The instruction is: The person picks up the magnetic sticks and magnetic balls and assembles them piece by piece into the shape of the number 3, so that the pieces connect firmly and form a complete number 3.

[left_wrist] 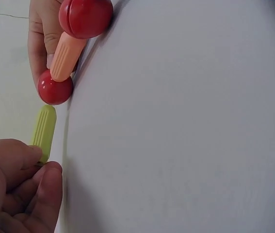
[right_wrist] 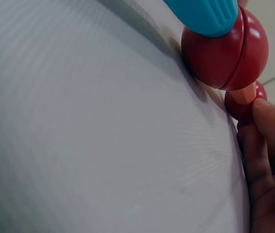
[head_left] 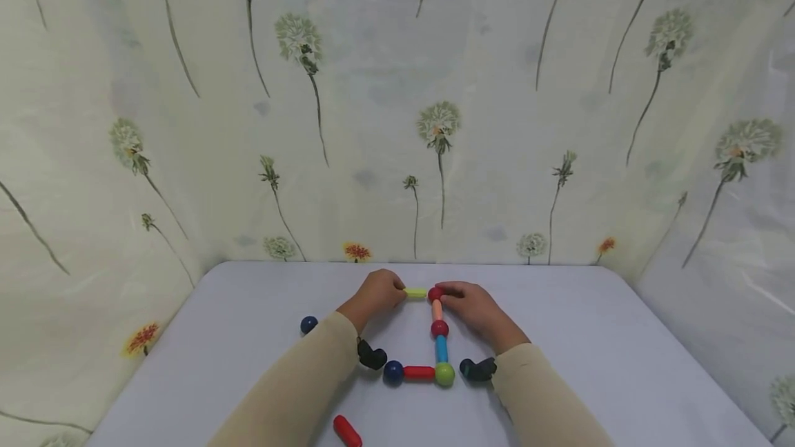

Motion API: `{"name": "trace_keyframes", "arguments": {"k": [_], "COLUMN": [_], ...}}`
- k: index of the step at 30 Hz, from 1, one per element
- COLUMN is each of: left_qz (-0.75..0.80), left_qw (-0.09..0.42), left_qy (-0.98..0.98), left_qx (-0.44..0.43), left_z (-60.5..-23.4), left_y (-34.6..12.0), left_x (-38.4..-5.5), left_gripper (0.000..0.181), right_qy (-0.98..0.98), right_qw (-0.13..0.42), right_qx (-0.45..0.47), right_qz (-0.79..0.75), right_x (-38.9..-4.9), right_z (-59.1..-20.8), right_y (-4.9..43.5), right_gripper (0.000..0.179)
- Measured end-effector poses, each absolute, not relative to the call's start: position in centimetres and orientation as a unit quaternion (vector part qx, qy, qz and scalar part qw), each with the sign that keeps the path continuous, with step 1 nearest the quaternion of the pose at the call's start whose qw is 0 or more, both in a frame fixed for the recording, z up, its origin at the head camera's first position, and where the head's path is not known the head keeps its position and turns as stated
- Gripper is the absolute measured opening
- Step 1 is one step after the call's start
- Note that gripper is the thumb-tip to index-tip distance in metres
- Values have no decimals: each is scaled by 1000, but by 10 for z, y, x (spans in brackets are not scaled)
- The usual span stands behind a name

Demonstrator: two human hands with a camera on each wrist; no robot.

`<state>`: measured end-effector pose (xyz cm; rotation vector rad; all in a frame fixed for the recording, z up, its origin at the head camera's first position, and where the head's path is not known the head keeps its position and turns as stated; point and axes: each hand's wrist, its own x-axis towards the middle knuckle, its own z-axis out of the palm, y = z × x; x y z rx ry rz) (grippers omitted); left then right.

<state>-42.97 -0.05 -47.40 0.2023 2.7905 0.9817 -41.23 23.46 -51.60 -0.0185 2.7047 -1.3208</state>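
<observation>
My left hand [head_left: 380,292] pinches one end of a yellow-green rod [left_wrist: 44,128] between thumb and fingers. The rod's free end points at the far red ball [head_left: 435,294], almost meeting it. That ball is held by the fingers of my right hand [head_left: 477,309]. From it a chain runs toward me: an orange rod [head_left: 437,310], a second red ball [head_left: 439,328], a blue rod [head_left: 442,349] and a lime-green ball [head_left: 444,374]. There the chain turns left through a red rod [head_left: 419,373] to a dark blue ball [head_left: 394,373].
Another dark blue ball [head_left: 308,324] sits left of my left forearm. Nearer the front, a loose red rod [head_left: 346,430] lies on the white table [head_left: 248,350]. Black wrist cameras [head_left: 478,370] jut inward beside the chain. A flower-patterned sheet [head_left: 373,123] hangs behind the table.
</observation>
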Motion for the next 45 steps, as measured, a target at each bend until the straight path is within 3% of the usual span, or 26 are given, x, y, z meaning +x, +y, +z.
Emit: {"name": "trace_keyframes", "arguments": {"k": [22, 35, 45], "left_qz": [362, 403, 392], "left_qw": [97, 40, 14], "left_qy": [925, 911, 916], "left_qx": [60, 78, 76], "left_z": [-476, -459, -461], "left_y": [-15, -58, -127], "left_x": [-427, -412, -388], "left_gripper": [24, 24, 27], "right_qy": [898, 901, 892], "right_qw": [75, 63, 62], "right_qx": [-2, -4, -9], "right_qz": [-434, -430, -447], "right_x": [-414, -415, -410], "right_z": [-516, -517, -521], "right_y": [230, 245, 234], "right_gripper": [34, 38, 36]}}
